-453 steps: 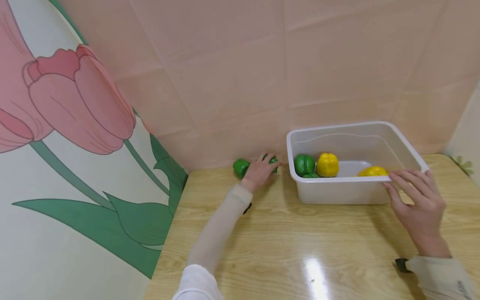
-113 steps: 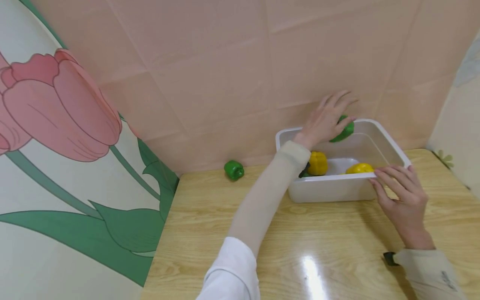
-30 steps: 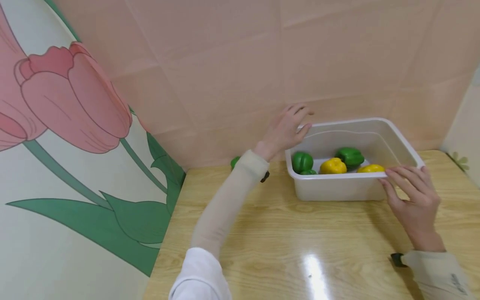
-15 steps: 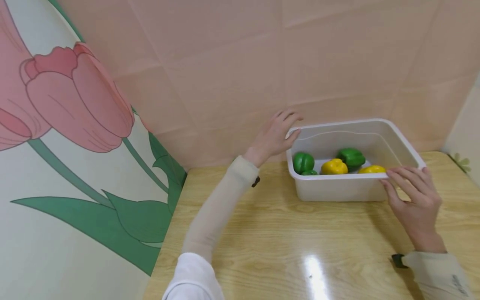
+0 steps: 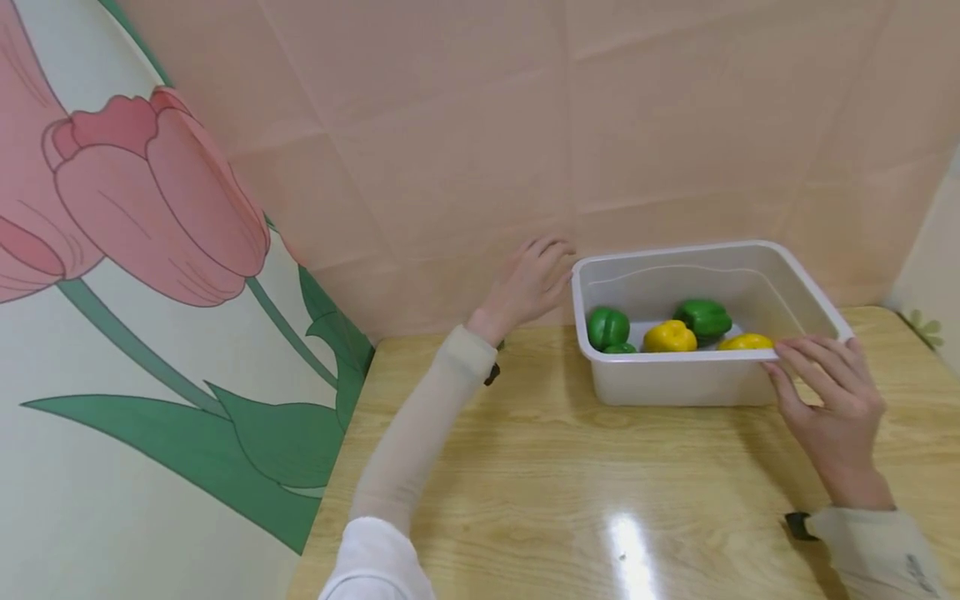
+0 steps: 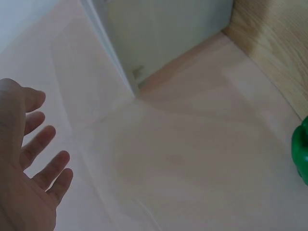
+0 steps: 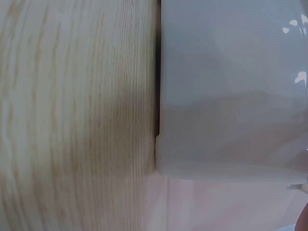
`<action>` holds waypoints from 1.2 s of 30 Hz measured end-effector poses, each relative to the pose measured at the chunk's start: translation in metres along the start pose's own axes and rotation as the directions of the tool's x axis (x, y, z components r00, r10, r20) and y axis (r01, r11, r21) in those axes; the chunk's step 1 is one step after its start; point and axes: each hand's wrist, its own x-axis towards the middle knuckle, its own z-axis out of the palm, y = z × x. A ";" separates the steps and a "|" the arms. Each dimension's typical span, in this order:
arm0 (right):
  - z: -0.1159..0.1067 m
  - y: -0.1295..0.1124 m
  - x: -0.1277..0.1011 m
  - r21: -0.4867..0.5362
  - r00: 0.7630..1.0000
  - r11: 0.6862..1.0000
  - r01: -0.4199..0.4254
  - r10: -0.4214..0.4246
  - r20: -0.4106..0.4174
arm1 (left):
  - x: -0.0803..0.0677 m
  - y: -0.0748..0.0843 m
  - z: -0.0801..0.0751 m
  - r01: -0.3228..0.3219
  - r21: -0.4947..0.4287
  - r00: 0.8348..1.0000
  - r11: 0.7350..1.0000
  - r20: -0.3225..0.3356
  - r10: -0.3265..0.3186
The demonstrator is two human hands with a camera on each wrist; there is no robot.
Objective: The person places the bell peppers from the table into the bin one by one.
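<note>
My left hand (image 5: 525,285) hovers in the air left of the plastic bin (image 5: 690,379), fingers loosely spread and holding nothing. A green bell pepper (image 6: 301,151) shows at the right edge of the left wrist view; in the head view my left wrist covers nearly all of it. With fingers over the rim and thumb against the outside, my right hand (image 5: 836,408) grips the bin's front right corner. Inside the bin lie green peppers (image 5: 608,327) at the left, a yellow pepper (image 5: 670,337), another green pepper (image 5: 703,318) behind it, and a second yellow pepper (image 5: 747,342) partly behind the rim.
The bin stands on a wooden table (image 5: 555,483) near its back edge. Behind it hangs a pinkish cloth (image 5: 450,167). A wall with painted tulips (image 5: 172,192) borders the left side, and a pale wall (image 5: 930,242) the right.
The green pepper my left hand carried over the bin 3.8 s ago now lies inside. The yellow pepper there has tipped over. Since then my left hand has moved left, off the bin.
</note>
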 end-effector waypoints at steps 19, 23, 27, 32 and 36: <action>0.001 -0.003 0.000 -0.003 1.000 1.000 -0.012 0.012 0.002 | -0.042 -0.037 0.003 0.092 -0.114 0.996 0.989 0.017 -0.091; 0.000 -0.003 0.001 -0.007 1.000 1.000 0.003 -0.003 0.011 | -0.051 -0.043 0.003 0.111 -0.133 0.994 0.985 0.022 -0.109; -0.001 -0.002 0.002 -0.016 1.000 1.000 0.019 -0.019 0.023 | -0.060 -0.048 0.004 0.138 -0.135 0.990 0.981 0.037 -0.134; -0.002 0.000 0.002 -0.028 0.999 0.999 0.027 -0.026 0.036 | -0.070 -0.052 0.009 0.144 -0.139 0.990 0.980 0.031 -0.141; -0.004 0.004 0.000 -0.038 0.998 0.999 0.027 -0.025 0.051 | -0.074 -0.056 0.018 0.135 -0.137 0.991 0.981 0.003 -0.136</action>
